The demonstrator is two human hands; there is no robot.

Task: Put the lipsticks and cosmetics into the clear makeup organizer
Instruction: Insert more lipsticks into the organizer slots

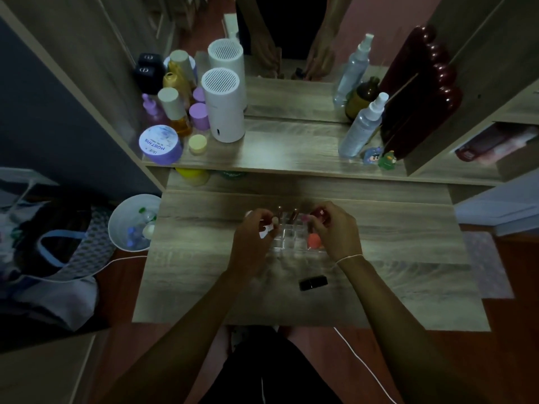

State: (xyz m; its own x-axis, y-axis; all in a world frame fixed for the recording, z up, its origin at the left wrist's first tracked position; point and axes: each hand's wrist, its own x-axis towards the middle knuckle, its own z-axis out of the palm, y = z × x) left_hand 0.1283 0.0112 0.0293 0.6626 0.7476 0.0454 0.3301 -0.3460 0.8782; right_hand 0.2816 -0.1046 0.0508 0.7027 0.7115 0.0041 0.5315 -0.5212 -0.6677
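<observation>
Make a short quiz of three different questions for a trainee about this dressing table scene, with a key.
1. True or false: the black lipstick tube already stands inside the clear makeup organizer.
2. Which item lies in the organizer's right front compartment? A) a coral makeup sponge B) a purple jar C) a spray bottle
3. Fill in: both hands work over the organizer; the right hand holds a small ____ item at its far right corner.

Key: 1 false, it lies on the table nearer the person. 2 A. 3 red. What the left hand holds is unclear.
</observation>
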